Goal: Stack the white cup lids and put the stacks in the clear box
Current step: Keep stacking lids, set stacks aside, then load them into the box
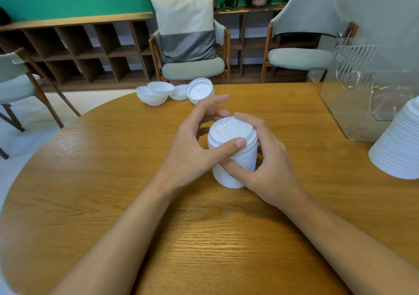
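Note:
A tall stack of white cup lids point(229, 136) stands upright in the middle of the wooden table point(113, 158). My left hand point(195, 145) touches it from the left, thumb laid across the top lid's near edge, fingers spread behind it. My right hand point(265, 161) grips the stack from the right, thumb on its lower front, fingers curled over the top rim. Loose white lids point(156, 94) lie in a small heap at the far table edge, one small stack point(200, 90) tipped on its side. A second tall stack point(401, 145) stands at the right edge. The clear box point(353, 84) sits at the far right.
Three grey upholstered chairs stand around the table's far side, one with a cushion point(188, 27). A low wooden shelf unit point(79, 50) and potted plants line the green wall behind. The table's rounded edge curves away on the left.

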A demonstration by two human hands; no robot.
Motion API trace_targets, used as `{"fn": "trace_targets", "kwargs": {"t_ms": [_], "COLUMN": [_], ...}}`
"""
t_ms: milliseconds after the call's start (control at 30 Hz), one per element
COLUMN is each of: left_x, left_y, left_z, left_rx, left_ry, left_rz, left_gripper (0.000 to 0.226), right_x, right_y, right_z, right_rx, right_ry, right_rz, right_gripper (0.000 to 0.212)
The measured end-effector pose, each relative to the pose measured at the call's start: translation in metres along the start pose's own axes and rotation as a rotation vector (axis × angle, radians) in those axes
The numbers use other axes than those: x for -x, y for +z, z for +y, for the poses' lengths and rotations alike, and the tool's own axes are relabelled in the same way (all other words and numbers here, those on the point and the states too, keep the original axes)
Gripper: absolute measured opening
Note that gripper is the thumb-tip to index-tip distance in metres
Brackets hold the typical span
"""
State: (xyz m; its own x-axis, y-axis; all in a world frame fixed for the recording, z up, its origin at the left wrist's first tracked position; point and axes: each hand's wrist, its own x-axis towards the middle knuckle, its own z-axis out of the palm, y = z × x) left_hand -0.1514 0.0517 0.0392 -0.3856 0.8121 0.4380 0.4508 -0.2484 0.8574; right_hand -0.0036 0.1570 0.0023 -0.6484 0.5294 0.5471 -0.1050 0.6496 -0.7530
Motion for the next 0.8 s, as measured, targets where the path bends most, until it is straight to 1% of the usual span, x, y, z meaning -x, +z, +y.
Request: {"fn": "trace_targets", "kwargs": {"t_ms": [133, 300, 500, 567, 667, 800], "left_x": [-0.001, 0.000, 0.001, 0.004, 0.005, 0.006], "left_y": [-0.001, -0.002, 0.006, 0.008, 0.010, 0.012], "left_z": [-0.002, -0.003, -0.004, -0.007, -0.010, -0.013], "left_rx": [0.029, 0.101, 0.120, 0.121, 0.150, 0.124], "left_ry": [0.021, 0.001, -0.026, -0.036, -0.052, -0.027], "left_rz": [-0.012, -0.058, -0.008, 0.012, 0.025, 0.000], "left_gripper": [0.075, 0.075, 0.070, 0.067, 0.066, 0.067], "right_x": [-0.001, 0.000, 0.002, 0.004, 0.006, 0.005], "right_y": [-0.002, -0.002, -0.002, -0.002, -0.002, -0.004], "right_z": [-0.001, -0.002, -0.001, -0.003, -0.003, -0.001], "right_rx": [-0.004, -0.027, -0.005, 0.015, 0.035, 0.053], "right_ry": [0.014, -0.025, 0.015, 0.050, 0.101, 0.084], "right_rz": [-0.012, -0.005, -0.030, -0.063, -0.103, -0.105], "right_gripper": [0.082, 0.076, 0.074, 0.079, 0.091, 0.094]}}
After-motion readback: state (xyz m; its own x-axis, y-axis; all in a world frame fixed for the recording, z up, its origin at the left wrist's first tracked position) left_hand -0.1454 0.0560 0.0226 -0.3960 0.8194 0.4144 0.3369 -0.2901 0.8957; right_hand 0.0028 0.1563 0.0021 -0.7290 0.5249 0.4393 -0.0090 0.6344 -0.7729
